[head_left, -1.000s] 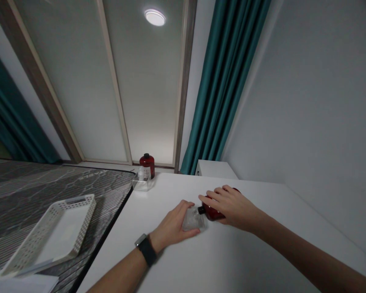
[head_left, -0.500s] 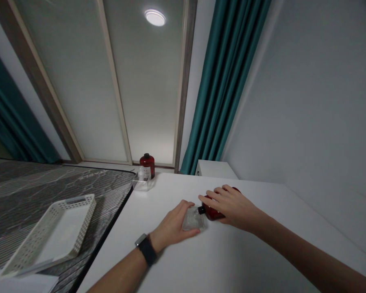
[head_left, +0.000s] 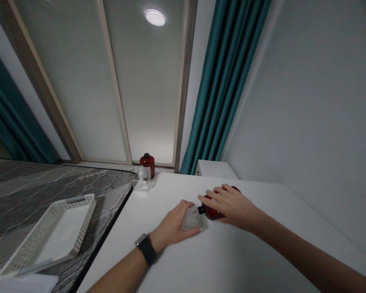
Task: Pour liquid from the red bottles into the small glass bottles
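Note:
My right hand [head_left: 228, 203] is wrapped over a dark red bottle [head_left: 212, 213] with a black neck. The bottle lies tipped on its side, its neck pointing left over the rim of a clear, square-looking container [head_left: 194, 219]. Thumb and fingers of my left hand [head_left: 178, 224] curve around that container from the left, gripping its sides. A dark watch sits on my left wrist. Whether liquid flows from the neck is too small to make out. Both hands are at the middle of the white table [head_left: 171, 260].
At the table's far left corner stand another dark red bottle [head_left: 147, 165] with a black top and a clear box [head_left: 142, 185] holding a whitish item. A white perforated basket [head_left: 53, 232] rests on a grey patterned surface to the left. Behind are a white cabinet [head_left: 216, 169] and teal curtains [head_left: 222, 85].

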{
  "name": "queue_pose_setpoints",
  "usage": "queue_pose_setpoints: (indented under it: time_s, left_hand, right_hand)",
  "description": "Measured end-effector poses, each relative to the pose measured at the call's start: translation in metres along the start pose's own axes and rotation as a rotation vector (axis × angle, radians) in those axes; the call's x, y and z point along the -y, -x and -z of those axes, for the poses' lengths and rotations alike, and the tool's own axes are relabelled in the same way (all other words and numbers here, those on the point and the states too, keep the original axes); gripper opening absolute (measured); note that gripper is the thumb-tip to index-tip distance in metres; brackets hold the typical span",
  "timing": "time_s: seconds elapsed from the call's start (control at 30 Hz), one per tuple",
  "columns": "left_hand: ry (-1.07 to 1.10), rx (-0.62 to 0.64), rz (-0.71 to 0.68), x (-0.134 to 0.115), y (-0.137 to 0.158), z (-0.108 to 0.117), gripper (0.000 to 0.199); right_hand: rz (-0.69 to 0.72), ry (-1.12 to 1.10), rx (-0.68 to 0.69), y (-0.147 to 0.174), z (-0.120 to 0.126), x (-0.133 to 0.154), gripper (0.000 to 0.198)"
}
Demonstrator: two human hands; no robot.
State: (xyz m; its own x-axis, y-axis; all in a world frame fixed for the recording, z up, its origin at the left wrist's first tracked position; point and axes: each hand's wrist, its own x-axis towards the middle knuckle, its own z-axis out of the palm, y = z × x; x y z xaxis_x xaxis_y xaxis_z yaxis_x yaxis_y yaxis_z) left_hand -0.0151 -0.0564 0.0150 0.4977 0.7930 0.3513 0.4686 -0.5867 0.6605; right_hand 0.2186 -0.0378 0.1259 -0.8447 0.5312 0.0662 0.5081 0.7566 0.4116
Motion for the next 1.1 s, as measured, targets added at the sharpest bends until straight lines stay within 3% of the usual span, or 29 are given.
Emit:
queue_pose_setpoints:
  time_s: [0.8,1.0,1.1]
  left_hand:
    - [-0.008,0.015,0.002,0.0000,-0.0001,0.0001,0.065]
    - [-0.010,0.020,0.001,0.0001,0.0000,0.0004,0.066]
    - [-0.007,0.018,0.008,0.0002,0.0002,0.0001,0.066]
  right_hand:
    - [0.031,0.060,-0.010,-0.0010,0.0030,-0.0006,0.072]
    - [0.017,0.019,0.000,-0.0011,0.0049,0.0003,0.066]
    - [-0.010,-0.036,0.003,0.0001,0.0025,0.0001,0.072]
